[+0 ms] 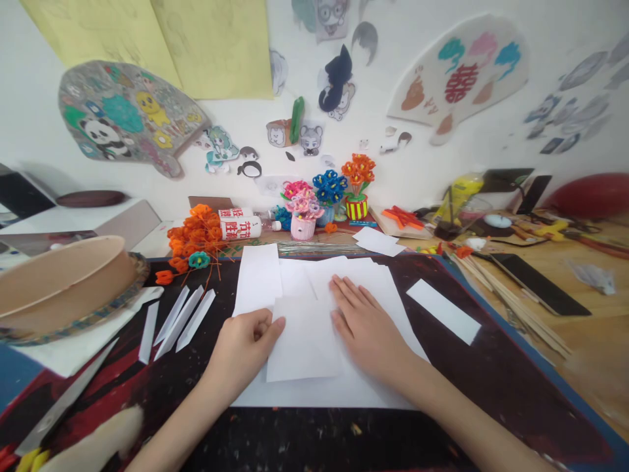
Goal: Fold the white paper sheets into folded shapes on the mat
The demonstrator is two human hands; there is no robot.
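In front of me a small white sheet of paper point(304, 347) lies on top of larger white sheets point(388, 288). My left hand point(248, 341) pinches the small sheet's left edge between thumb and curled fingers. Flat on the paper, my right hand point(366, 324) rests with its fingers stretched out along the small sheet's right side. A white paper strip point(258, 272) is at the upper left of the stack. Several folded paper strips point(179, 324) lie to the left, and a flat white rectangle of paper point(445, 311) is on the right.
Scissors point(71, 393) and a round tan container point(63, 282) are at the left. Orange craft flowers point(194, 236), small flower pots point(303, 227) and bottles point(240, 228) stand along the back. Wooden sticks point(511, 301) and a black phone-like slab point(540, 283) lie at the right.
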